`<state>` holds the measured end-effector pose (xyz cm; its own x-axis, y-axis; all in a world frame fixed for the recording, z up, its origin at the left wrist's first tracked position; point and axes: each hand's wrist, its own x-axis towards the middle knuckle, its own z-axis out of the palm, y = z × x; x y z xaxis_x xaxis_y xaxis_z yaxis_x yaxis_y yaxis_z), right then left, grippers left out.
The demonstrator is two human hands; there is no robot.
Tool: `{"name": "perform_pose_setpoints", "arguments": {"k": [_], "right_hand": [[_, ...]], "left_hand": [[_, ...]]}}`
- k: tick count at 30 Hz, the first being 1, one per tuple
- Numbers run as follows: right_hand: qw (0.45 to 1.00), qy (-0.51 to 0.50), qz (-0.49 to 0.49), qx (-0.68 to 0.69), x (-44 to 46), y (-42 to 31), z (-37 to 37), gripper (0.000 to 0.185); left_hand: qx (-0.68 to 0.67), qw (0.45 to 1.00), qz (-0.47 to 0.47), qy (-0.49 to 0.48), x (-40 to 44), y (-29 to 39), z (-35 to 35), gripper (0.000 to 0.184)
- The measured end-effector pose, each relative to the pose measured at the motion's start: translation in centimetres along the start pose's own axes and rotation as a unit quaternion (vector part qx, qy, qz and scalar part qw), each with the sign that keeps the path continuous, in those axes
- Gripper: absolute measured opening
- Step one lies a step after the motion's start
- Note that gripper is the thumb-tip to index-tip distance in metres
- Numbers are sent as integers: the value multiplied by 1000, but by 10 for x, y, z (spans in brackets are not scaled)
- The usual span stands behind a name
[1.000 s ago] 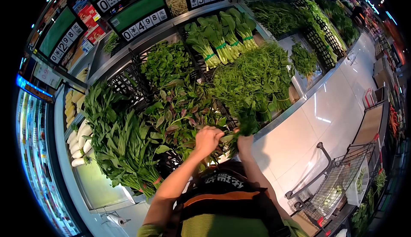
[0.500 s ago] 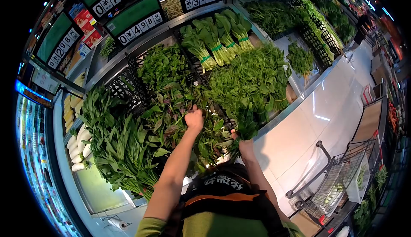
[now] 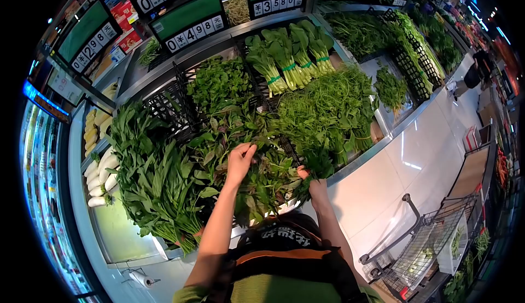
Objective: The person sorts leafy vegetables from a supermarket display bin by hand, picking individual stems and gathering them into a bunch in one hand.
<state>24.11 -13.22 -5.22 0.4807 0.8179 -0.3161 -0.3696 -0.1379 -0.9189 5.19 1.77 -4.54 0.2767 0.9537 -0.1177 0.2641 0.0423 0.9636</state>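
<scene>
My left hand is over a heap of purple-tinged leafy greens, its fingers drawn together in a pinch. Whatever may be between those fingertips is too small to make out. Closer to the front edge of the display, my right hand is closed round a bunch of dark leafy greens, whose leaves stick out above the fist. More purple-green leaves lie between my two hands. Just beyond the right hand is a pile of fine-stemmed greens.
Long-leaved greens and white radishes lie to the left. Banded green bundles are behind, below price signs. A shopping cart stands on the floor at right; a person is farther off.
My left hand has shifted left and back towards me over the purple-tinged leaves. My right hand keeps the bunch in nearly the same place. The whole view has turned slightly.
</scene>
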Motion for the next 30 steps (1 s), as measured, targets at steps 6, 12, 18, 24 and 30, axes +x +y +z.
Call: {"name": "perform_pose_setpoints", "arguments": {"k": [6,12,18,24,30], "right_hand": [[997,-82,11,6,2,-14,23,22],[993,-113,21,12,-3,-30,50,25],[993,-111,6,-33,-2,-4,33,23],[999,21,7,27,1,13,-20,20],[998,19,46,49,6,11,-48,17]], "left_hand": [[-149,989,-22,8,-29,15,-4,19],[102,972,207,51,-52,34,13,13],[228,940,253,-20,-76,32,26,18],[313,901,205,-218,-104,-35,30,28],[459,791,308,-261,-103,-57,54,33]]}}
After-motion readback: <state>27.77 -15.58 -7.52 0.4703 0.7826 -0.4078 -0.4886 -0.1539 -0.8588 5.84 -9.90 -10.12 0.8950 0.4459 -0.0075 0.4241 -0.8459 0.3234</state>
